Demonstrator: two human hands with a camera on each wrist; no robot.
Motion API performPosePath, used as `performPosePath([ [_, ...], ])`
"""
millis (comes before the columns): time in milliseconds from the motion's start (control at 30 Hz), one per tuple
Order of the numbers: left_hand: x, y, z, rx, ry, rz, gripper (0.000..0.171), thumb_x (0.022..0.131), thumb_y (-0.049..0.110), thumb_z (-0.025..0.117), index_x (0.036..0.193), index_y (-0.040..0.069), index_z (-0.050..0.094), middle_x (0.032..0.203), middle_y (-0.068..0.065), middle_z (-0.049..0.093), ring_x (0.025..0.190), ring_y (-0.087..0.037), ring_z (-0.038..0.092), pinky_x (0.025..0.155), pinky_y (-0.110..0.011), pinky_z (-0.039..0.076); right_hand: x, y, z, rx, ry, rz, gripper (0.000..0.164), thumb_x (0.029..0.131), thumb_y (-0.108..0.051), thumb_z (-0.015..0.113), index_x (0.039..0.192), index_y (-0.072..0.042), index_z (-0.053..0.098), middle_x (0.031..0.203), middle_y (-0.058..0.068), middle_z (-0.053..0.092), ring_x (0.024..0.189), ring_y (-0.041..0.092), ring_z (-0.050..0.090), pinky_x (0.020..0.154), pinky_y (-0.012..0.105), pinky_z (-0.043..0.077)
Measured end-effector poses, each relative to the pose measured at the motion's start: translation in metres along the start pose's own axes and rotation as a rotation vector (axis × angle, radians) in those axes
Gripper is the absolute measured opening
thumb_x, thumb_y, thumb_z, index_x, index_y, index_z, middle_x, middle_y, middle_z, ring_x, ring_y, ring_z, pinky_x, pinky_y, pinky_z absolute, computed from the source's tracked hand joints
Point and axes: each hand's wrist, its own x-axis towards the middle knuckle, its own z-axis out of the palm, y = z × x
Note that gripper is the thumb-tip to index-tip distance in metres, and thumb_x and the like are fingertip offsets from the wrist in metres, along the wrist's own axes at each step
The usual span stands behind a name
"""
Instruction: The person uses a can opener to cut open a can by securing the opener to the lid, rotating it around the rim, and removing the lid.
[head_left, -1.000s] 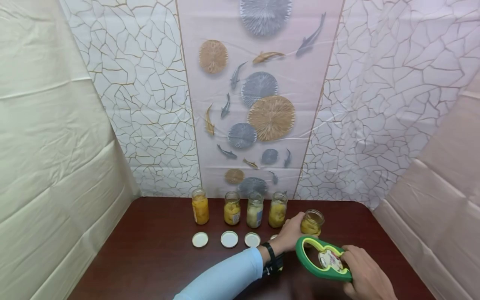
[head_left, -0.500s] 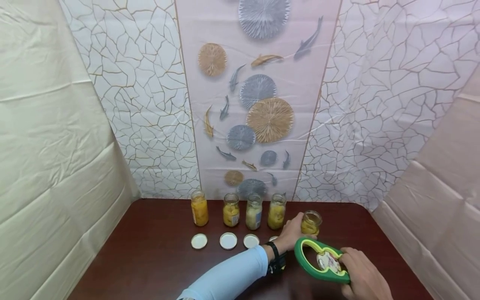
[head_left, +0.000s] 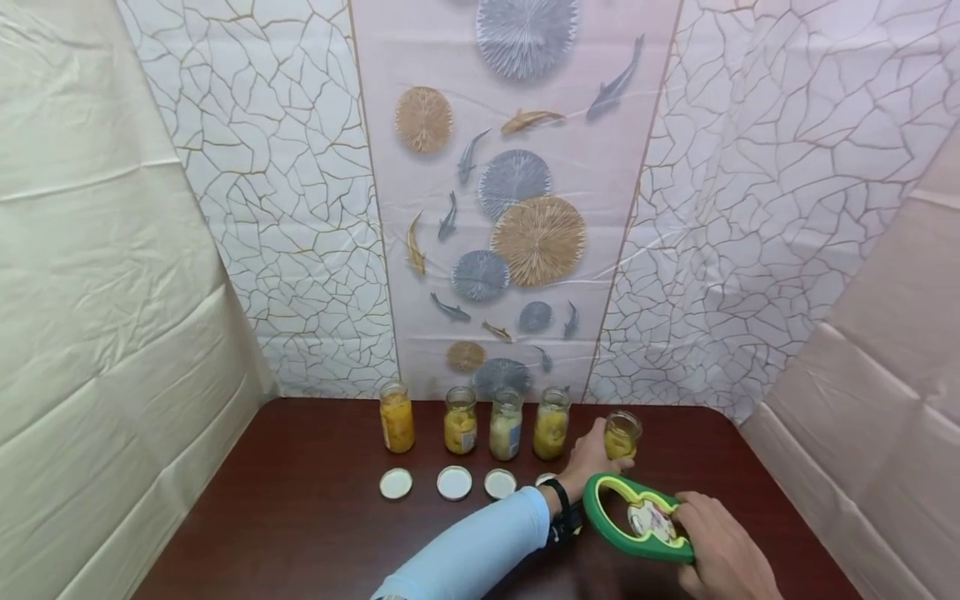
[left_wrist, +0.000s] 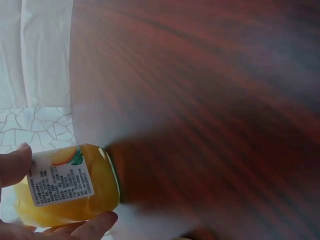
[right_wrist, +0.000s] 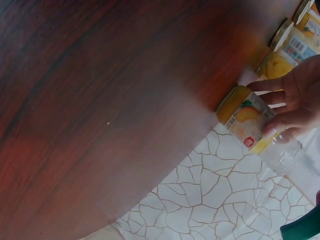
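Note:
My left hand (head_left: 588,461) grips an uncapped glass jar of yellow fruit (head_left: 622,435) at the right end of the row. In the left wrist view the thumb and fingers lie on either side of the jar (left_wrist: 102,182), which carries a white printed label. The right wrist view shows the same jar (right_wrist: 237,111) above or on the table; contact is unclear. Nearer the front, my right hand (head_left: 726,546) holds a green jar opener (head_left: 637,546) with a lime inner edge. A printed round patch (head_left: 650,522) shows inside it; I cannot tell whether it is a lid or a label.
Several uncapped fruit jars, among them an orange one (head_left: 397,419) and a pale one (head_left: 506,429), stand along the back of the dark red table (head_left: 315,517). White lids (head_left: 454,482) lie before them. Patterned cloth (head_left: 300,250) hangs behind.
The jar in my left hand has moved slightly toward the back, and the left forearm has reached further right. My right hand and the jar opener have shifted a little left.

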Motion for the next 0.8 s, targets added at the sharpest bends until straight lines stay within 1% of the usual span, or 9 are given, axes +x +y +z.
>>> performPosePath([
  [100, 0.006, 0.001, 0.004, -0.010, 0.011, -0.003, 0.054, 0.086, 0.025, 0.085, 0.129, 0.025, 0.054, 0.095, 0.008, 0.066, 0.080, -0.012, 0.063, 0.067, -0.032, 0.052, 0.001, 0.000, -0.001, -0.009, -0.008, 0.007, 0.044, 0.042, -0.009, 0.063, 0.085, -0.013, 0.057, 0.094, 0.003, 0.063, 0.081, 0.017, 0.054, 0.068, 0.038, 0.042],
  [200, 0.010, 0.002, 0.005, -0.030, 0.003, -0.001, 0.056, 0.088, 0.023, 0.084, 0.134, 0.023, 0.053, 0.096, 0.007, 0.066, 0.082, -0.013, 0.063, 0.070, -0.034, 0.052, 0.001, 0.001, -0.001, -0.003, -0.007, 0.008, 0.044, 0.041, -0.009, 0.063, 0.084, -0.013, 0.057, 0.094, 0.003, 0.062, 0.080, 0.017, 0.053, 0.067, 0.037, 0.042],
  [333, 0.011, 0.007, 0.007, -0.061, 0.006, -0.038, 0.057, 0.088, 0.021, 0.083, 0.135, 0.025, 0.052, 0.097, 0.006, 0.066, 0.085, -0.015, 0.063, 0.073, -0.036, 0.052, 0.001, 0.001, 0.000, 0.010, 0.002, -0.004, 0.043, 0.041, -0.008, 0.063, 0.084, -0.013, 0.056, 0.092, 0.003, 0.062, 0.078, 0.016, 0.052, 0.064, 0.038, 0.043],
  [500, 0.010, 0.010, 0.008, -0.065, 0.038, -0.082, 0.061, 0.088, 0.020, 0.083, 0.138, 0.026, 0.050, 0.100, 0.003, 0.065, 0.091, -0.018, 0.062, 0.080, -0.038, 0.052, -0.002, 0.001, 0.004, 0.009, 0.003, -0.018, 0.041, 0.044, -0.010, 0.061, 0.084, -0.014, 0.056, 0.093, 0.004, 0.064, 0.077, 0.015, 0.053, 0.063, 0.036, 0.044],
  [633, 0.009, 0.010, 0.006, -0.055, 0.058, -0.077, 0.060, 0.088, 0.020, 0.082, 0.138, 0.026, 0.049, 0.101, 0.003, 0.063, 0.092, -0.018, 0.061, 0.082, -0.039, 0.051, -0.003, 0.002, 0.005, 0.000, 0.006, -0.032, 0.041, 0.045, -0.013, 0.061, 0.085, -0.013, 0.057, 0.095, 0.005, 0.064, 0.078, 0.017, 0.055, 0.064, 0.037, 0.045],
  [800, 0.009, 0.010, 0.007, -0.051, 0.073, -0.058, 0.061, 0.088, 0.020, 0.082, 0.139, 0.025, 0.049, 0.103, 0.002, 0.064, 0.094, -0.018, 0.062, 0.082, -0.038, 0.052, -0.004, 0.003, 0.002, -0.006, -0.011, -0.013, 0.041, 0.046, -0.014, 0.062, 0.086, -0.013, 0.056, 0.095, 0.005, 0.063, 0.077, 0.015, 0.053, 0.063, 0.036, 0.044],
])
